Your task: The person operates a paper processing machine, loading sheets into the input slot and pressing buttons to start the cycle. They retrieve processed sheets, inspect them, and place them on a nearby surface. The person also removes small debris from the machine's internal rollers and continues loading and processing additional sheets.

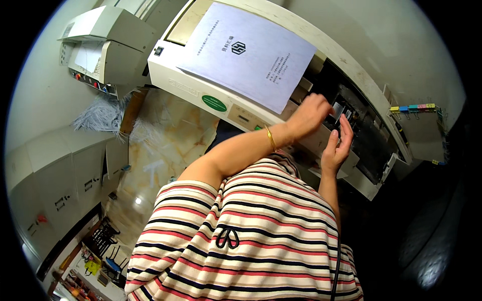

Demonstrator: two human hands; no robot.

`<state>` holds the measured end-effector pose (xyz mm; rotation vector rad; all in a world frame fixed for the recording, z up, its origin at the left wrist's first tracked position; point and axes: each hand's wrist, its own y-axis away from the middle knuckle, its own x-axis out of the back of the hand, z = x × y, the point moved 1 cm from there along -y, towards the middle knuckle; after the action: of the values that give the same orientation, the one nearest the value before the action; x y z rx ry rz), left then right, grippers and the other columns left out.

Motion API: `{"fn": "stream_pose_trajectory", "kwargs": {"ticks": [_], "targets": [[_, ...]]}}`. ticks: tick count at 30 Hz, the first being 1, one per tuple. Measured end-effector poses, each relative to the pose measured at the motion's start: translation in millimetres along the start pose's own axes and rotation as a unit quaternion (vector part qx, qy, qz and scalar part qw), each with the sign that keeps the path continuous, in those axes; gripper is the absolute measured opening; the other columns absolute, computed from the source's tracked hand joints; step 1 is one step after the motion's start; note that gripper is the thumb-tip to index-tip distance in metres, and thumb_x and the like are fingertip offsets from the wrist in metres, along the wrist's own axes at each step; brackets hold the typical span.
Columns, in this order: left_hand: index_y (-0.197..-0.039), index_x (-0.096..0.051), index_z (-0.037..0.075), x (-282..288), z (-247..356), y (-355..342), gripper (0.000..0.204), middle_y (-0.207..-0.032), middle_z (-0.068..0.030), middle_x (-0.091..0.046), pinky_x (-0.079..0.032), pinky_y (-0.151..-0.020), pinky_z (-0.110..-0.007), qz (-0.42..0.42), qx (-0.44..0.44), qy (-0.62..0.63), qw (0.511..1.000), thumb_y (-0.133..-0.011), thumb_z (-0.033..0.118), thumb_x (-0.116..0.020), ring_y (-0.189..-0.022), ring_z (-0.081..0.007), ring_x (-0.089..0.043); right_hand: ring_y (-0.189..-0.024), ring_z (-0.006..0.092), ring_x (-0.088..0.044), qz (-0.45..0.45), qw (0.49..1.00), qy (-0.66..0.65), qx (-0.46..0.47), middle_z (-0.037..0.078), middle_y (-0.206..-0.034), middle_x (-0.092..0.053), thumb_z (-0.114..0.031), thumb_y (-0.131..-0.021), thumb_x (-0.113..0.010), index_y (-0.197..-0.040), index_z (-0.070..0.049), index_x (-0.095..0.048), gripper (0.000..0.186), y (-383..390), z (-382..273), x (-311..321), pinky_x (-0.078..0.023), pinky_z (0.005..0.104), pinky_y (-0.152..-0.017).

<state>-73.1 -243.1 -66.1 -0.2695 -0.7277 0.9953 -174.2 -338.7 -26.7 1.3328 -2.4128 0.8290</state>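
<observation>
Both my hands are over the dark open section of a cream-coloured machine (221,98). My left hand (312,115), with a gold bangle at the wrist, has its fingers curled beside a shiny metallic part (339,110). What those fingers hold, if anything, is hidden. Just to the right and nearer me, my right hand (339,149) is raised, its fingers stretched upward and the thumb apart. Nothing shows in it. On the machine's top, left of my hands, lies a flat document with a white printed cover (251,52).
Coloured binder clips (414,108) line a panel's edge at the far right. Left of the machine stands another machine with red buttons (95,55), beside a heap of paper shreds (100,113). White cabinets (60,185) run along the left. Scraps litter the marbled floor (165,130).
</observation>
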Motion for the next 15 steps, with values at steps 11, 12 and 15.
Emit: {"fn": "stream_pose_trajectory", "kwargs": {"ticks": [11,12,15], "targets": [[-0.098,-0.067,0.000,81,70,43,0.011,-0.091,-0.0073,-0.064,-0.048,-0.073,-0.026,-0.111,0.251,0.245,0.930,-0.089,0.004,-0.063,-0.083,-0.0139,-0.059,-0.083,0.0229,-0.058,-0.135,0.987,0.015,-0.080,0.008,-0.087,-0.063,-0.013,-0.084,-0.064,-0.092,-0.005,-0.067,0.012,8,12,-13,-0.046,0.0316,-0.079],[-0.099,-0.067,-0.001,96,71,57,0.012,-0.094,-0.0065,-0.064,-0.049,-0.074,-0.024,-0.079,0.311,0.250,0.914,-0.090,0.003,-0.062,-0.084,-0.0118,-0.059,-0.084,0.0226,-0.057,-0.184,0.982,0.046,-0.006,0.008,-0.089,-0.062,-0.011,-0.083,-0.063,-0.091,-0.004,-0.067,0.011,5,4,-24,-0.046,0.0312,-0.077],[-0.100,-0.068,-0.001,124,57,103,0.013,-0.094,-0.0038,-0.065,-0.049,-0.072,-0.021,0.062,0.407,0.246,0.878,-0.091,0.004,-0.061,-0.082,-0.0087,-0.060,-0.081,0.0233,-0.057,-0.165,0.980,0.092,0.071,0.004,-0.083,-0.061,-0.015,-0.070,-0.077,-0.094,-0.009,-0.066,0.027,5,-13,-59,-0.043,0.0348,-0.075]]}}
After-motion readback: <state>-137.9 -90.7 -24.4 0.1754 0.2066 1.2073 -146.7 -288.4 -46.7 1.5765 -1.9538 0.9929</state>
